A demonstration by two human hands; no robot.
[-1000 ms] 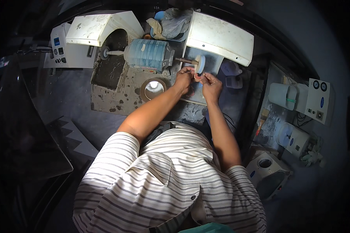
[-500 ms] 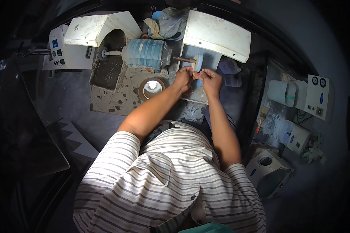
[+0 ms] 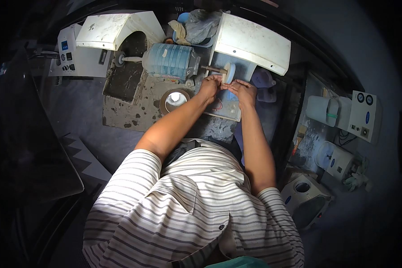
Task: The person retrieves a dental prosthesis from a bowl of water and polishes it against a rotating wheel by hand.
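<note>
A pale, disc-shaped polishing wheel (image 3: 230, 73) sits on the brown spindle (image 3: 214, 69) of a blue motor (image 3: 166, 61). Both my hands are up against the wheel's near edge. My left hand (image 3: 211, 87) has its fingers pinched together on the left side. Opposite it, my right hand (image 3: 244, 92) is closed, with its fingertips meeting the left ones just under the wheel. Between them is a small pinkish piece, mostly covered by my fingers, so its kind is unclear. A blue-lined tray (image 3: 230, 109) lies beneath, with a reddish curved item (image 3: 217, 105) in it.
White hoods (image 3: 253, 42) stand over the wheel and over a dirty trough (image 3: 128, 85) at left. A tape roll (image 3: 174, 101) rests on the stained bench. Plastic bags (image 3: 202, 26) fill a blue basin behind. A brush (image 3: 299, 139) and white machines (image 3: 364, 117) are at right.
The small pinkish piece showed more plainly between my fingertips before; my fingers now hide most of it. Both hands stay by the wheel, and the whole view has shifted slightly.
</note>
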